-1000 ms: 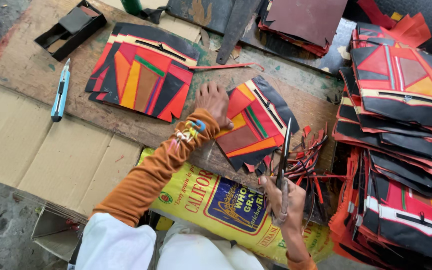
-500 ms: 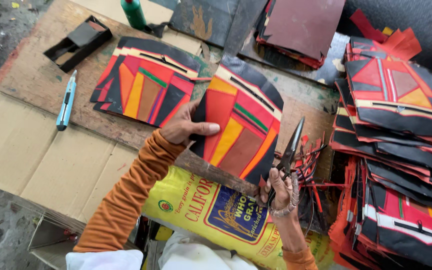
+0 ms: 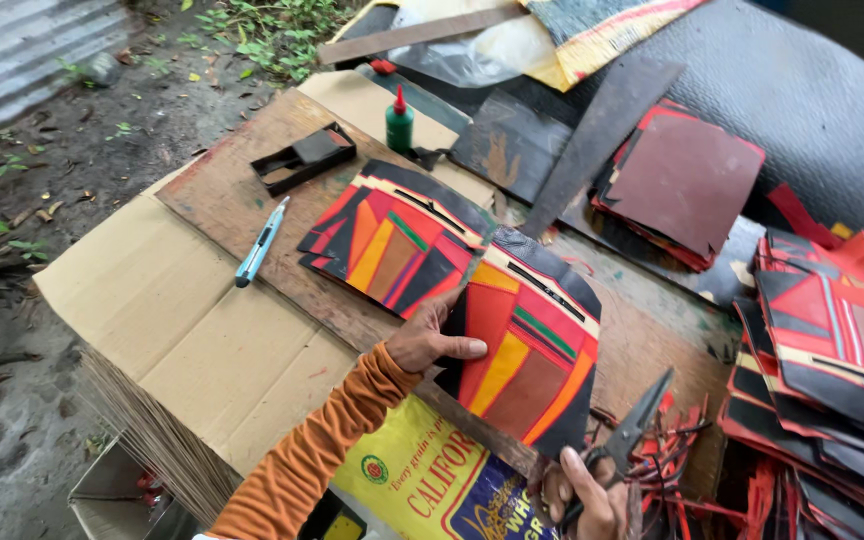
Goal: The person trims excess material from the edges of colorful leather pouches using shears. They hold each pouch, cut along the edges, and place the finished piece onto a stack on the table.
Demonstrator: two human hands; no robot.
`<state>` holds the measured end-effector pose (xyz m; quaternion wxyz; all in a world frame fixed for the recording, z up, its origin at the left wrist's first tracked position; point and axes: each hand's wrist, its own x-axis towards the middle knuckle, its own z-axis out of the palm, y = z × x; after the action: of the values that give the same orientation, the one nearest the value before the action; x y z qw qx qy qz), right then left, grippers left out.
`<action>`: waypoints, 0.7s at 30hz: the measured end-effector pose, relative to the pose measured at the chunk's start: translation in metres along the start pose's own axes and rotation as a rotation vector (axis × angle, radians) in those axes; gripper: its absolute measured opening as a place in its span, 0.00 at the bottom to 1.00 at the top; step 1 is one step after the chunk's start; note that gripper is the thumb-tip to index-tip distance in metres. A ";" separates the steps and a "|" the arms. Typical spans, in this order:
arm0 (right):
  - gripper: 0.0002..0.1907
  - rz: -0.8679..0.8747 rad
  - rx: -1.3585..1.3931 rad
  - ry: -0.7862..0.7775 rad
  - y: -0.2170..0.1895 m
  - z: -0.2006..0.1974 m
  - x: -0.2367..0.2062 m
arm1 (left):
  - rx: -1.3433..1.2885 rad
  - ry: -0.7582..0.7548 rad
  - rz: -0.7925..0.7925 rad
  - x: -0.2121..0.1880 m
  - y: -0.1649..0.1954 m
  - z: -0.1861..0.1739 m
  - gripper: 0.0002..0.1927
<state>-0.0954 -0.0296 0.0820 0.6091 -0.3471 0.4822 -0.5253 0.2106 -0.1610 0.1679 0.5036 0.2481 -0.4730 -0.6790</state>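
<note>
Head view: a person in an orange sleeve is working over a wooden board laid on flattened cardboard, outdoors beside bare ground and weeds.
Left hand [image 3: 430, 338]: is gripping the left edge of a patchwork panel [image 3: 524, 352], thumb lying across its front and fingers curled behind.
Patchwork panel: is being held tilted above the near edge of the wooden board [image 3: 222, 195], showing red, orange, yellow, green and black strips with a dark curved top.
Right hand [image 3: 582, 497]: is clenching around the handles of a pair of scissors [image 3: 630, 432] at the bottom edge of the frame, partly cut off.
Scissors: are pointing up and to the right, blades nearly together, tip sitting just beside the panel's lower right corner; whether they are touching it cannot be told.
Second panel [image 3: 392, 238]: is lying flat on the board, just behind the held one.
Blue utility knife [image 3: 260, 242]: is resting on the board's left part, well apart from both hands.
Green glue bottle [image 3: 399, 122]: is standing upright with a red cap at the board's far edge, near a black frame [image 3: 304, 158].
Stacked panels [image 3: 832, 360]: are piling up to the right.
Printed yellow sack [image 3: 422, 480]: is lying beneath the forearm.
</note>
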 end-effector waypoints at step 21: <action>0.15 0.369 -0.059 0.426 -0.031 -0.101 -0.061 | 2.083 0.556 -0.556 0.074 0.035 -0.062 0.37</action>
<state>-0.2004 0.0319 0.0945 0.5689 -0.1531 0.6695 -0.4524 0.2498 -0.2548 0.1827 -0.0321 0.7904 -0.6104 0.0399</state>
